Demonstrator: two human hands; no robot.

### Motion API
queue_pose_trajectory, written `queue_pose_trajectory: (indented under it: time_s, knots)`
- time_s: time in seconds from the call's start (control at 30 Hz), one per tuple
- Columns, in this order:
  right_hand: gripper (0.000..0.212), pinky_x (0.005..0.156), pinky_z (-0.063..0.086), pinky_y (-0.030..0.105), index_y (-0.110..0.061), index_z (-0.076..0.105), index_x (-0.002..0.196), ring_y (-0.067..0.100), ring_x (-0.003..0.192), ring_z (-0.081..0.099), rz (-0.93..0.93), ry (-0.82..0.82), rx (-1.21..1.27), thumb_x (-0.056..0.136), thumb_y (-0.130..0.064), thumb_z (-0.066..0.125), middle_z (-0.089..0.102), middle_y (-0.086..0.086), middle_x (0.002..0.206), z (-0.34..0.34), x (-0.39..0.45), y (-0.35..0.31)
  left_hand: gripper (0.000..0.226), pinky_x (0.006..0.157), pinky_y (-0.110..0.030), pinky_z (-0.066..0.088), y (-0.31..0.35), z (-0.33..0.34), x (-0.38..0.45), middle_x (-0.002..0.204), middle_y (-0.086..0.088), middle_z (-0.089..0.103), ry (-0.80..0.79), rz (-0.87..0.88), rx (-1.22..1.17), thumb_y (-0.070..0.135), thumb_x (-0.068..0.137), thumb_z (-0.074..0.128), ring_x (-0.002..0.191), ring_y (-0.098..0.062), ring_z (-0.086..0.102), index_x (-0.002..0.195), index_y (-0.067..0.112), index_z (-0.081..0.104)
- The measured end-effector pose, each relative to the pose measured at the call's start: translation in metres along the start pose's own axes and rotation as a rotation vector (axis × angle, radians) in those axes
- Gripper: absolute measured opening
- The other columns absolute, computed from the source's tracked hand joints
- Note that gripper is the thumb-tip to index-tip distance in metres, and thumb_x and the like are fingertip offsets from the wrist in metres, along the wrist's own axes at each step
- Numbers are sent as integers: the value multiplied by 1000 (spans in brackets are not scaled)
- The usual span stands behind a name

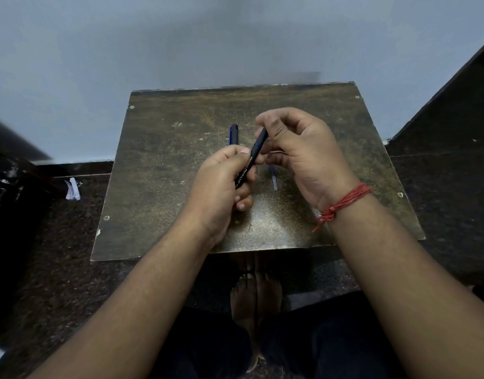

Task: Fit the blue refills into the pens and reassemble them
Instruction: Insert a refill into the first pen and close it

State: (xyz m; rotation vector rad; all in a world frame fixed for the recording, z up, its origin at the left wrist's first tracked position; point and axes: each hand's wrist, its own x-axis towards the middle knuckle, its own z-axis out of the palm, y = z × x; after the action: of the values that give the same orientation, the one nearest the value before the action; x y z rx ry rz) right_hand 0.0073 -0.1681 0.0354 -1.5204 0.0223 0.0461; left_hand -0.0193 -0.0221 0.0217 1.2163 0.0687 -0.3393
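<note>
Both hands hold one dark pen [254,154] with white lettering above the small worn table [164,165]. My left hand [221,184] grips its lower barrel. The fingertips of my right hand [298,151] pinch its upper end. A second dark pen [234,134] with a blue clip lies on the table just beyond my left hand. A thin blue refill [273,177] lies on the table between my hands, partly hidden by my right hand.
The table stands against a pale wall, its near edge above my bare feet [256,294]. A crumpled scrap of paper [72,188] lies on the dark floor at the left. A dark slanted surface [454,113] rises at the right.
</note>
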Motion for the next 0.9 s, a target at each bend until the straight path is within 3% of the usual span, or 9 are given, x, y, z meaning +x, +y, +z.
queue_pose_trajectory:
  time_s: [0.13,0.3,0.47,0.73,0.9]
  knots:
    - [15,61,52,25,-10,69,94,16,67,62,-10,-54,94,100,-11,55,69,2,80,2,-1,-2,27,36,-17,25,0,1,0,63,0,51,-20,-30,-63,18,103,43,38,-4,27,89,10,64]
    - [14,60,47,26,-11,69,93,15,63,58,-20,-58,98,100,-12,56,68,4,81,1,1,-2,32,35,-16,21,1,3,-1,62,2,46,-80,-69,-67,25,106,40,40,-4,25,88,9,61]
    - [12,61,43,32,-11,65,86,17,68,56,-35,-16,56,97,-13,61,65,2,75,2,2,-2,34,35,-15,21,0,6,-2,59,5,45,-38,3,13,25,107,42,40,-2,26,80,13,59]
    - [16,49,35,25,-8,60,82,17,58,44,-15,47,69,98,-10,60,54,10,71,7,2,-4,35,37,-16,21,-3,9,-2,59,5,41,39,103,137,25,105,46,41,-4,26,76,18,62]
    - [11,47,31,24,-1,57,90,17,56,38,14,77,114,99,-8,58,52,10,69,9,2,-6,30,49,-26,23,-5,8,0,58,4,39,112,211,343,39,94,49,46,-10,29,72,27,65]
